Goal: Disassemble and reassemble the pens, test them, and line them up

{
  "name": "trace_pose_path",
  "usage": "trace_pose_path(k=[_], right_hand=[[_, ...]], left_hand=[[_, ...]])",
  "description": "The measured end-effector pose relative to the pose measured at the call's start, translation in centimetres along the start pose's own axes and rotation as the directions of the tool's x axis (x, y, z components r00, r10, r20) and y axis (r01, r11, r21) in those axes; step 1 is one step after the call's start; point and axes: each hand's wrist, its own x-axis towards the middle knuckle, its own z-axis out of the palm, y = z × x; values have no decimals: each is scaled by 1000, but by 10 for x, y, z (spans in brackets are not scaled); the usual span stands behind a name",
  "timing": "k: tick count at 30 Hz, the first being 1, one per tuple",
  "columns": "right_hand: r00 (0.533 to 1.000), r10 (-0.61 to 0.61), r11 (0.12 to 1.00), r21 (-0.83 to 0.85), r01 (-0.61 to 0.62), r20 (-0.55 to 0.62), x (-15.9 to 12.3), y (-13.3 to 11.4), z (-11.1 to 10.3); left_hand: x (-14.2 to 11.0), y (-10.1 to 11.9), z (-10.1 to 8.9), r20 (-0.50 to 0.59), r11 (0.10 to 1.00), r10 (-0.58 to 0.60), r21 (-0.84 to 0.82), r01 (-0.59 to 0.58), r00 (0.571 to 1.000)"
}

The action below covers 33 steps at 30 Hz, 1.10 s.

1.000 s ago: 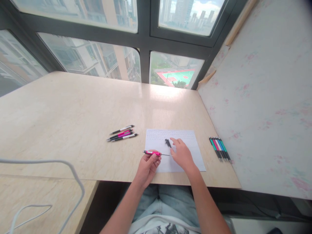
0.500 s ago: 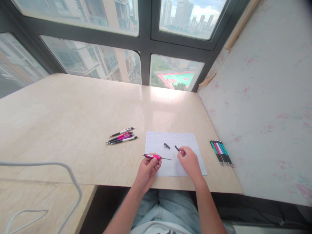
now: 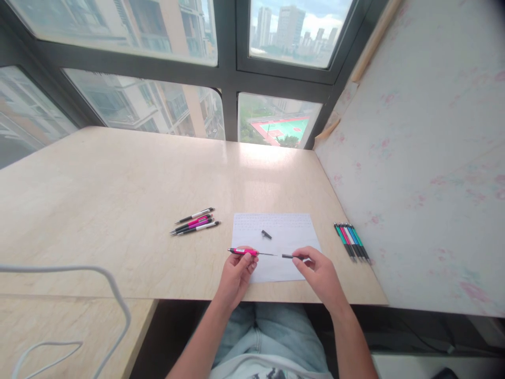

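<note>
Left hand (image 3: 235, 275) pinching pink pen barrel (image 3: 241, 251), refill (image 3: 268, 255) pointing right | Right hand (image 3: 321, 272) pinching black grip sleeve (image 3: 286, 256), gap between | Forearms (image 3: 203, 334) crossing near edge of worktop (image 3: 110, 205)

Dark window frame (image 3: 228, 76), tall buildings (image 3: 291, 26) and sports court (image 3: 290, 127) outside, floral wallpaper (image 3: 426, 158), curving pale cable (image 3: 59, 269)
</note>
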Motion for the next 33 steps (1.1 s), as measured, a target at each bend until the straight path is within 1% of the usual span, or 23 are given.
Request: trace_pose_path(k=[3, 6, 10, 14, 18, 20, 23, 26, 30, 33], right_hand=[[1000, -29, 1000, 1, 29, -11, -1, -3, 4], [999, -47, 999, 11, 47, 9, -2, -5, 10], [999, -53, 998, 17, 53, 8, -2, -7, 18], [999, -35, 999, 15, 35, 11, -2, -4, 16], [1000, -17, 1000, 17, 17, -15, -2, -3, 12], [1000, -20, 1000, 19, 20, -19, -1, -3, 13], [999, -49, 998, 27, 49, 5, -1, -6, 21], [996, -80, 996, 37, 79, 23, 1, -10, 34], [995, -97, 994, 49, 96, 23, 1, -15, 49], [995, -96, 994, 56, 95, 12, 1, -18, 55]], left_hand=[[0, 0, 0, -2, 1000, 6, 2, -6, 1000], [0, -1, 0, -13, 1000, 7, 10, -7, 1000], [1, 0, 0, -15, 1000, 3, 21, -3, 1000], [1, 0, -1, -8, 1000, -1, 3, 1, 1000], [1, 0, -1, -10, 1000, -2, -1, 2, 1000], [0, 0, 0, -12, 1000, 0, 10, 0, 1000], [0, 0, 0, -6, 999, 4, 40, -4, 1000], [-1, -1, 0, 5, 998, 6, 68, -6, 1000], [-2, 0, 0, 30, 996, 5, 91, -7, 1000], [-2, 0, 0, 26, 997, 9, 77, -11, 1000]])
